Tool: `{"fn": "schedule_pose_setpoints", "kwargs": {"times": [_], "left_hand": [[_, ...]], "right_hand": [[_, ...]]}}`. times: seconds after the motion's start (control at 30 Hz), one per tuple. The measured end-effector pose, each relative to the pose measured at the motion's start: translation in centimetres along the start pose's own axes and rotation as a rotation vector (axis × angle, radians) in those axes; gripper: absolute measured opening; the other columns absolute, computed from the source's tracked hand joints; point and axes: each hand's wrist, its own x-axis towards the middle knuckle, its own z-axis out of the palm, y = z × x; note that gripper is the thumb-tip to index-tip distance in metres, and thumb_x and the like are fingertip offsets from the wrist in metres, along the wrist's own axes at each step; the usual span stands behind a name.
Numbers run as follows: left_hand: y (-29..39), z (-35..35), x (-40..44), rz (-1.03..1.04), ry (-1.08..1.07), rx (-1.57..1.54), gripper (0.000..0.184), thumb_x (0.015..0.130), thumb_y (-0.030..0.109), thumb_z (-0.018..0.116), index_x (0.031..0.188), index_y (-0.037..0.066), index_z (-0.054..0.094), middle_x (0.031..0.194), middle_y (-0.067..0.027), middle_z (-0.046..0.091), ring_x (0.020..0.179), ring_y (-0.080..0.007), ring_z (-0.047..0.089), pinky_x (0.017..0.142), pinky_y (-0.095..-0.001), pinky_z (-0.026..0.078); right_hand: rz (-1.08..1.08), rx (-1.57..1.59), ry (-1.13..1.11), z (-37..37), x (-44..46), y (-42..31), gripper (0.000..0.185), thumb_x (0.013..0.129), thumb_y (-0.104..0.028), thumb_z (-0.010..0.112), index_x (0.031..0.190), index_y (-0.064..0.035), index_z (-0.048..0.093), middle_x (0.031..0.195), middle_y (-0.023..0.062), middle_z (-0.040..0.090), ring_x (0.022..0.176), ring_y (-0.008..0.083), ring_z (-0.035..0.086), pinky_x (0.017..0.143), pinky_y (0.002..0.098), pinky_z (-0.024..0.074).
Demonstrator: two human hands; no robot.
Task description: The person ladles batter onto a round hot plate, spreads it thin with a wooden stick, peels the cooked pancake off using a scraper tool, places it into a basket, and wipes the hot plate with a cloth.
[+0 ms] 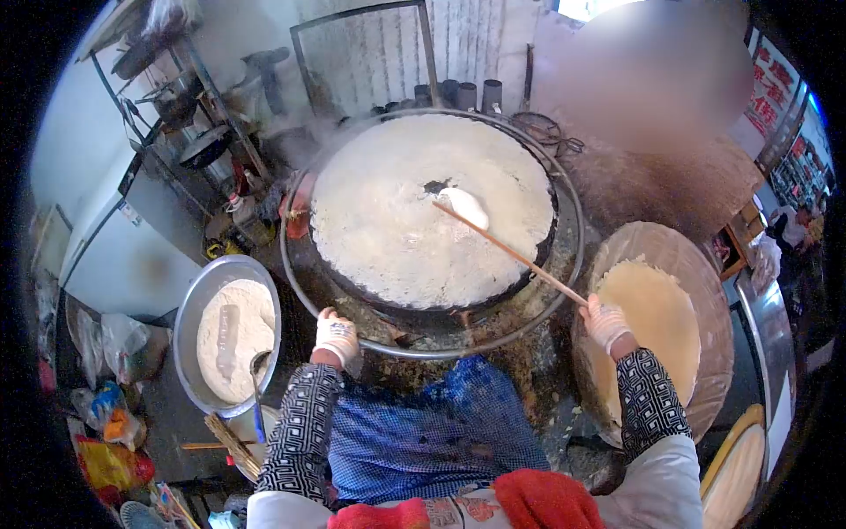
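Note:
My gloved right hand is closed around the end of a long wooden stick. The stick reaches over a large round griddle covered by a thin pale sheet of batter. Near the stick's far tip, a smooth white lump sits on the sheet, close to a small dark bare patch. My gloved left hand is curled on the metal ring around the griddle, at its near left. Below my right hand stands a wide tub with flat pale round sheets in it.
At the left, a metal basin holds pale flour-like contents and a ladle. A rack with pans stands back left. Dark cylinders line the wall behind the griddle. A round wooden board leans at lower right.

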Motion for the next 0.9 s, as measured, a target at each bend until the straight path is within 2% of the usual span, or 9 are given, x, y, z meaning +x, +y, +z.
{"fn": "schedule_pose_setpoints", "kwargs": {"times": [0.2,0.33,0.37,0.43,0.5,0.57,0.63,0.7,0.9], "left_hand": [[-6.4,1.3,3.1,0.032,-0.064,0.120,0.027,0.081,0.023,0.054,0.094,0.014,0.077,0.103,-0.0104,0.072,0.119,-0.0265,0.057,0.113,-0.0448,0.023],[-8.9,3.0,5.4,0.021,-0.072,0.263,0.031,0.090,0.019,0.047,0.105,0.018,0.074,0.115,-0.0052,0.069,0.122,-0.0208,0.054,0.115,-0.0449,0.023],[-9.2,2.8,5.9,0.027,-0.132,0.278,0.031,0.091,0.019,0.047,0.105,0.018,0.074,0.114,-0.0050,0.069,0.122,-0.0208,0.054,0.114,-0.0453,0.024],[-10.6,9.1,8.8,-0.113,0.069,-0.272,0.031,0.090,0.018,0.047,0.104,0.018,0.074,0.112,-0.0054,0.070,0.120,-0.0209,0.055,0.114,-0.0451,0.024],[-11.4,11.3,10.3,-0.017,0.063,-0.029,0.030,0.089,0.017,0.047,0.102,0.017,0.075,0.110,-0.0052,0.071,0.119,-0.0214,0.057,0.114,-0.0443,0.024],[-11.6,13.7,11.6,0.059,0.084,0.203,0.029,0.089,0.017,0.048,0.101,0.017,0.075,0.108,-0.0050,0.071,0.118,-0.0217,0.057,0.114,-0.0440,0.024],[-9.6,3.2,6.0,-0.003,-0.070,0.175,0.029,0.088,0.022,0.050,0.102,0.018,0.075,0.110,-0.0057,0.071,0.119,-0.0214,0.057,0.113,-0.0453,0.023],[-8.3,3.6,5.6,0.002,-0.073,0.173,0.028,0.088,0.024,0.052,0.102,0.018,0.075,0.109,-0.0066,0.071,0.119,-0.0220,0.057,0.112,-0.0454,0.024],[0.5,-3.3,-0.8,0.005,-0.192,-0.005,0.022,0.087,0.029,0.059,0.096,0.020,0.077,0.099,-0.0013,0.074,0.102,-0.0216,0.065,0.087,-0.0423,0.038]], "right_hand": [[0.013,-0.074,0.024,-3.1,5.9,-5.3,0.044,0.097,-0.044,0.045,0.102,-0.0025,0.059,0.076,0.0215,0.067,0.070,0.0405,0.066,0.064,0.0496,0.0531],[0.029,0.078,-0.289,-4.8,6.8,-11.4,0.043,0.095,-0.044,0.050,0.103,-0.0038,0.061,0.087,0.0179,0.071,0.073,0.0391,0.067,0.062,0.0479,0.0543],[0.051,0.237,-0.256,-5.6,5.0,-13.7,0.041,0.093,-0.040,0.056,0.107,-0.0022,0.061,0.093,0.0182,0.070,0.079,0.0358,0.068,0.066,0.0455,0.0547],[-0.014,0.674,-0.073,-4.7,0.7,-16.8,0.044,0.088,-0.032,0.066,0.118,0.0002,0.058,0.103,0.0178,0.069,0.089,0.0272,0.068,0.073,0.0397,0.0544],[0.000,1.134,-0.007,-2.6,-2.9,-17.8,0.055,0.087,-0.027,0.069,0.132,-0.0003,0.051,0.113,0.0160,0.067,0.098,0.0187,0.065,0.080,0.0331,0.0524],[0.188,1.472,-0.084,-2.1,-6.1,-18.7,0.059,0.092,-0.026,0.064,0.143,-0.0063,0.043,0.100,0.0098,0.068,0.080,0.0138,0.063,0.066,0.0265,0.0521],[0.360,1.696,-0.087,-3.5,-8.2,-19.7,0.053,0.095,-0.021,0.060,0.144,-0.0098,0.043,0.082,0.0025,0.059,0.061,0.0102,0.053,0.052,0.0274,0.0441],[0.507,1.843,-0.106,-4.2,-9.2,-20.6,0.051,0.099,-0.021,0.055,0.147,-0.0134,0.040,0.061,-0.0024,0.048,0.044,0.0081,0.041,0.039,0.0274,0.0340],[0.368,1.890,-0.254,-4.1,-7.5,-20.8,0.052,0.099,-0.021,0.056,0.147,-0.0142,0.039,0.057,-0.0002,0.050,0.038,0.0109,0.040,0.036,0.0298,0.0336]]}}
